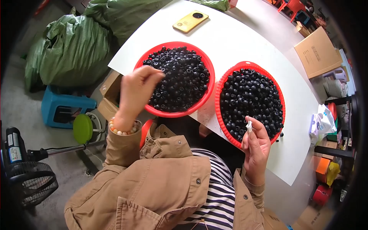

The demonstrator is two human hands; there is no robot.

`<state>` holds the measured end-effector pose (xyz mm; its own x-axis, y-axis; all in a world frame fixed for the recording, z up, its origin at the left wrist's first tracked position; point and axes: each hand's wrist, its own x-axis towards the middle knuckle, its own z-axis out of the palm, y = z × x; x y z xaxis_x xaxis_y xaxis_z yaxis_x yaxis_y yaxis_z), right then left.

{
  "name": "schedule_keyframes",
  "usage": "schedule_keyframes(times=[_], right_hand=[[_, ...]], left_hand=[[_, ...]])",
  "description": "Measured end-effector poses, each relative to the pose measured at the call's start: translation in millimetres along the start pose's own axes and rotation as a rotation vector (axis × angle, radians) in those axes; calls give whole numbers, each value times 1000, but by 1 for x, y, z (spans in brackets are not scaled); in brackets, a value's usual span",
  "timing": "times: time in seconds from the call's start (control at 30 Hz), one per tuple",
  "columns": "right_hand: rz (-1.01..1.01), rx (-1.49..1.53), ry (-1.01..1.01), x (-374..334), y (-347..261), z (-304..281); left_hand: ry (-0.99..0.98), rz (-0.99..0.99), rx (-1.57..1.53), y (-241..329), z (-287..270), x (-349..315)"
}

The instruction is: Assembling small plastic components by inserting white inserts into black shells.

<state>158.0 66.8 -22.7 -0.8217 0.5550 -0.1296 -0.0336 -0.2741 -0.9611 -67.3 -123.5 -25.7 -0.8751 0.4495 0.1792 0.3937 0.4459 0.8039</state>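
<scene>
Grey concrete floor fills the left edge, where a black fan [27,180] stands below bulging green sacks [73,50], a blue stool [63,109] and a round green seat [82,128]. Next comes the white table [237,42], tilted across the view, with a flat yellow phone [190,21] lying near its far edge.

Over the nearer rim of the left red basket [209,90] hangs the left hand [134,92], a bead bracelet [122,129] on its wrist. Its fingertips [155,73] are bunched down into the small black ring-shaped parts [180,78], pinched narrow as if on one of them, though whether a part is actually caught I cannot tell. To pick well from such a loose heap, it seems wise to take a single piece from the top layer rather than dig, and to keep the wrist clear of the rim so the basket does not tip.

That basket is heaped nearly to its brim. Just beside it, rims almost touching, the right red basket [220,96] holds a similar black heap [251,99], equally full; two or three stray pieces [279,136] lie on the table at its near right edge.

At that basket's near rim the right hand [257,147] is raised, thumb and forefinger closed on a small white piece [249,125] held upright. Farther right sit a cardboard box [317,53] and a white packet [321,122].
</scene>
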Motion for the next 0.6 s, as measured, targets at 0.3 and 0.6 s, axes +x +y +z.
schedule_keyframes(times=[0.3, 0.6], right_hand=[[31, -60, -57, 0, -1, 1], [28, -52, -42, -2, -2, -2]], left_hand=[[163, -79, 305, -35, -21, 2], [262, 20, 111, -33, -11, 6]])
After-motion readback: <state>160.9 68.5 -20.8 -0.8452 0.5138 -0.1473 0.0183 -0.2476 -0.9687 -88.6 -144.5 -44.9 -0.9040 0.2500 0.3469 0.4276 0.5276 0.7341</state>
